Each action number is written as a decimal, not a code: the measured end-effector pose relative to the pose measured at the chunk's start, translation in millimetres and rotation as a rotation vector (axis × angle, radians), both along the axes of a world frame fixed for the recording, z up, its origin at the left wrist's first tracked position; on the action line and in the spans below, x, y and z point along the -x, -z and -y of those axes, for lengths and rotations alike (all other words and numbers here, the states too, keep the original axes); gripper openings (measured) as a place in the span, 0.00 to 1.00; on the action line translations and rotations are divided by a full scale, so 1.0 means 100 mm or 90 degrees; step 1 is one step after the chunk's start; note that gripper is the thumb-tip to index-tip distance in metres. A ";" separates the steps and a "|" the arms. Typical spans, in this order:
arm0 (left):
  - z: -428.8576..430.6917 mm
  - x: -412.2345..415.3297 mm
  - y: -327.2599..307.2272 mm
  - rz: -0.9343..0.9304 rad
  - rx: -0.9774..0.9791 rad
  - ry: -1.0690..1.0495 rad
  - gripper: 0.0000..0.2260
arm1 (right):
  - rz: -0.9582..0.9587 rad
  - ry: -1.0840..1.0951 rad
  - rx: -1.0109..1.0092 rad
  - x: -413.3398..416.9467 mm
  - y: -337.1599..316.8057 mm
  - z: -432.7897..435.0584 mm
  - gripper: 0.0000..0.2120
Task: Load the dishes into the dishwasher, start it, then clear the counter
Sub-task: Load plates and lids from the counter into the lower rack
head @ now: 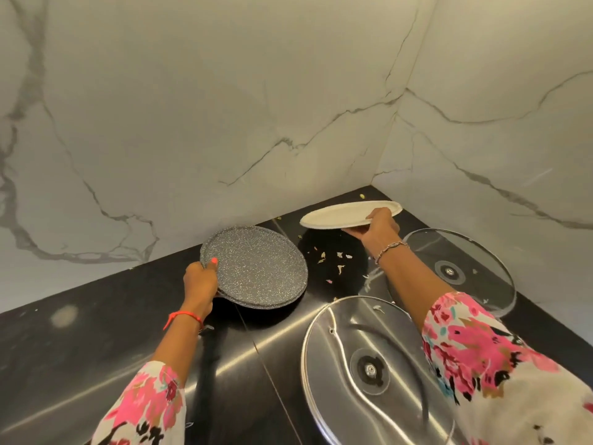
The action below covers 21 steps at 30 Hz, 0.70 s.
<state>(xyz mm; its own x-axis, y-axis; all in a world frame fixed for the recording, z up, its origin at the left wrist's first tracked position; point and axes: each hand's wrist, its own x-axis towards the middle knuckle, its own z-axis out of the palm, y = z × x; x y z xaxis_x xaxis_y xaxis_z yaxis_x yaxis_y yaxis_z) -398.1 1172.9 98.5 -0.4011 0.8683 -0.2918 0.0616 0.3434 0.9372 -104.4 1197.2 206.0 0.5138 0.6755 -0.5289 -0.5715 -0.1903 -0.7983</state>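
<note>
The left hand [200, 284] grips the near-left rim of a speckled grey flat pan [260, 268], thumb pressed on top and fingers curled under the edge. The pan sits low over the black glossy surface [80, 348], close to the marble wall [224, 107]; whether its far side touches the surface cannot be told. The right hand [378, 228] pinches the near rim of a white plate [343, 213], thumb above and fingers below, and holds it in the air, roughly level, over the corner where the two walls meet. Under the plate and between the two arms, pale food scraps [333, 261] lie scattered on the surface. Two glass lids rest flat there: the nearer lid [369, 369] below the right forearm, the farther lid [455, 268] just right of the right wrist. A red thread [184, 316] circles the left wrist and a chain bracelet [393, 247] the right; both sleeves are floral
</note>
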 end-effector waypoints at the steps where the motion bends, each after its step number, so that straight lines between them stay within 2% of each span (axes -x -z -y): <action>1: 0.03 0.01 -0.03 0.009 -0.001 -0.002 0.10 | -0.001 -0.019 0.001 0.02 -0.03 0.09 0.19; 5: 0.39 0.11 -0.29 0.075 -0.026 -0.011 0.07 | -0.032 -0.049 -0.024 0.06 -0.12 0.63 0.22; 10: 0.90 0.26 -0.55 0.171 -0.071 0.027 0.07 | -0.028 -0.005 -0.054 0.00 -0.01 1.27 0.23; 14: 1.44 0.40 -0.66 0.177 -0.077 0.037 0.08 | -0.004 0.020 -0.055 0.05 0.01 1.90 0.29; 16: 1.76 0.46 -0.72 0.192 -0.091 0.025 0.06 | 0.000 0.029 -0.056 0.10 0.01 2.24 0.32; 18: 2.17 0.52 -0.77 0.220 -0.100 0.010 0.01 | 0.002 0.035 -0.062 0.18 0.00 2.67 0.30; 21: 2.84 0.59 -0.83 0.277 -0.122 -0.019 0.07 | -0.011 0.043 -0.079 0.32 0.02 3.37 0.27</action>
